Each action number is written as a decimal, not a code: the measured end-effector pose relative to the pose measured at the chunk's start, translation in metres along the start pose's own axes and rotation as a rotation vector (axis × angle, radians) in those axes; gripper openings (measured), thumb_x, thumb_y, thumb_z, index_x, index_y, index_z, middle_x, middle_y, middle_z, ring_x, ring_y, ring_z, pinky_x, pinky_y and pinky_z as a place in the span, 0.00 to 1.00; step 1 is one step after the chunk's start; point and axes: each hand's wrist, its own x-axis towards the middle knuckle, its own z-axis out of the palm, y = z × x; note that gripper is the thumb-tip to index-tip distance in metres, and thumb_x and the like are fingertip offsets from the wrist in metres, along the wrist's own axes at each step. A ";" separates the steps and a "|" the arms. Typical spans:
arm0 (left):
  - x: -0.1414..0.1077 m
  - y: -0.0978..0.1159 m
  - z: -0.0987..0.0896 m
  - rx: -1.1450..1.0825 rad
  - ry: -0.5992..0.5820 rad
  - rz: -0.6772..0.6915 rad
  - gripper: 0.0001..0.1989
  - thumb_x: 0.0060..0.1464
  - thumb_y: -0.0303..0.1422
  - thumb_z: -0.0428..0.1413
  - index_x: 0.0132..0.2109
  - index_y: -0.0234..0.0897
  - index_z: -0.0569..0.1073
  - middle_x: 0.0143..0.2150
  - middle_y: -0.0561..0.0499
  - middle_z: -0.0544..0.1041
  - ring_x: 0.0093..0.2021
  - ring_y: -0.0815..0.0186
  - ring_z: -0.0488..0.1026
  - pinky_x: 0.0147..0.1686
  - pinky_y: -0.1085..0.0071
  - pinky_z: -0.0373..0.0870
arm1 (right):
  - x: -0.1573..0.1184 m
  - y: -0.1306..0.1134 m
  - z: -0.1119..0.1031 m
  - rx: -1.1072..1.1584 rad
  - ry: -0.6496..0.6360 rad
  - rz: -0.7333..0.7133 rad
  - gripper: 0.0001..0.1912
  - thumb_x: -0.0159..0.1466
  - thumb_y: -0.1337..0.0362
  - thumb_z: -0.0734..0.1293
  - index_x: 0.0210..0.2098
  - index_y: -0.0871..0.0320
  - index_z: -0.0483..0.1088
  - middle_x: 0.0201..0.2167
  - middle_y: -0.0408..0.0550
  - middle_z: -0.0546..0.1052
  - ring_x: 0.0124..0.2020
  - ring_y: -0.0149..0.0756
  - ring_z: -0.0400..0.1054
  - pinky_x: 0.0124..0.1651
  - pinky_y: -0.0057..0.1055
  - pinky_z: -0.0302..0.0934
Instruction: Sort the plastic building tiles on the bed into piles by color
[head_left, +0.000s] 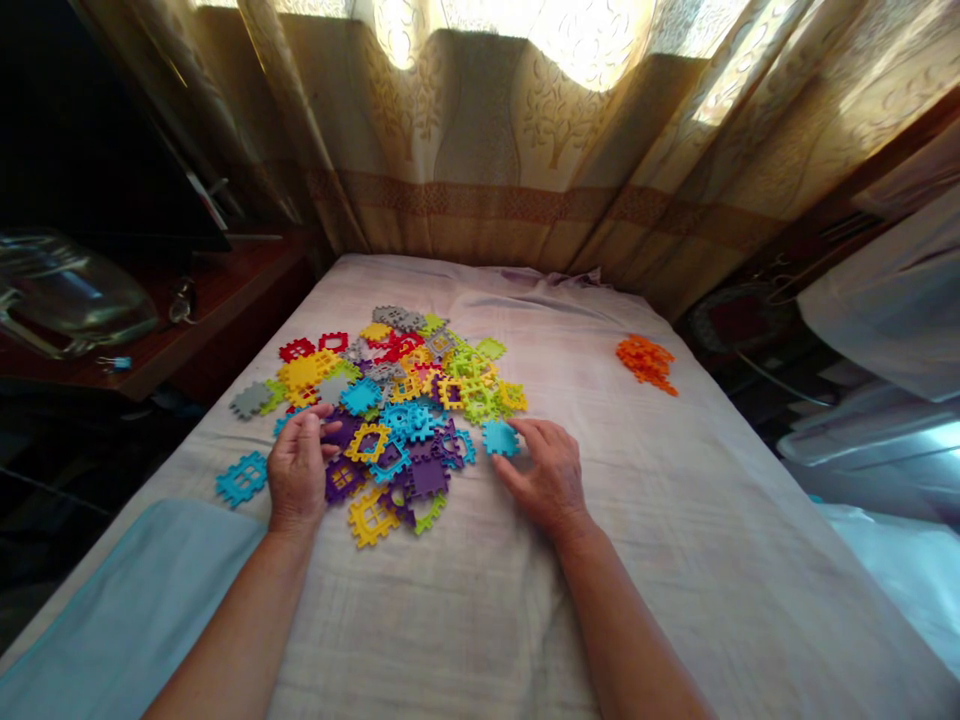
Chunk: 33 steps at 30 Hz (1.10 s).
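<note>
A mixed pile of toothed plastic building tiles [409, 420] in blue, purple, yellow, green, red and grey lies on the sheet. Beside the pile's right edge, my right hand [547, 470] has its thumb and fingers at the edges of a flat blue square tile [500, 437], gripping it. My left hand [298, 470] is at the pile's left side, fingers slightly apart and nothing visible in them. Close to it are a purple window tile [343, 480] and, to the left, a blue window tile [242, 479].
An orange heap of tiles [646, 362] sits apart at the far right of the sheet [480, 620]. A light blue cloth [142, 600] covers the near left corner. Curtains [480, 130] hang behind. A dark wooden surface [247, 290] with a glass vessel [75, 295] stands left.
</note>
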 end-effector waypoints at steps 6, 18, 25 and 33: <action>0.000 0.002 0.000 0.011 0.002 0.003 0.21 0.55 0.49 0.51 0.42 0.36 0.74 0.46 0.45 0.79 0.36 0.67 0.79 0.23 0.78 0.72 | 0.001 0.043 -0.014 -0.112 0.093 0.163 0.20 0.59 0.54 0.67 0.47 0.57 0.73 0.43 0.53 0.78 0.45 0.46 0.68 0.51 0.42 0.58; 0.000 0.001 0.001 -0.004 0.000 -0.005 0.20 0.55 0.49 0.52 0.41 0.37 0.75 0.46 0.46 0.79 0.36 0.67 0.78 0.22 0.78 0.71 | -0.006 0.066 -0.018 -0.165 0.035 0.356 0.22 0.57 0.52 0.66 0.47 0.58 0.74 0.42 0.55 0.77 0.46 0.49 0.67 0.49 0.44 0.59; 0.000 0.000 0.000 0.000 -0.001 -0.004 0.20 0.55 0.49 0.52 0.42 0.36 0.75 0.47 0.45 0.79 0.36 0.66 0.78 0.21 0.79 0.68 | -0.001 0.056 -0.017 -0.154 0.076 0.264 0.18 0.59 0.56 0.66 0.45 0.58 0.76 0.41 0.54 0.77 0.45 0.48 0.67 0.50 0.44 0.59; 0.000 0.000 0.001 0.019 -0.013 0.017 0.21 0.56 0.49 0.51 0.42 0.36 0.74 0.48 0.43 0.79 0.36 0.65 0.79 0.20 0.79 0.67 | 0.002 -0.004 0.001 0.029 -0.027 -0.022 0.12 0.62 0.64 0.65 0.43 0.54 0.76 0.43 0.52 0.78 0.46 0.43 0.68 0.51 0.42 0.61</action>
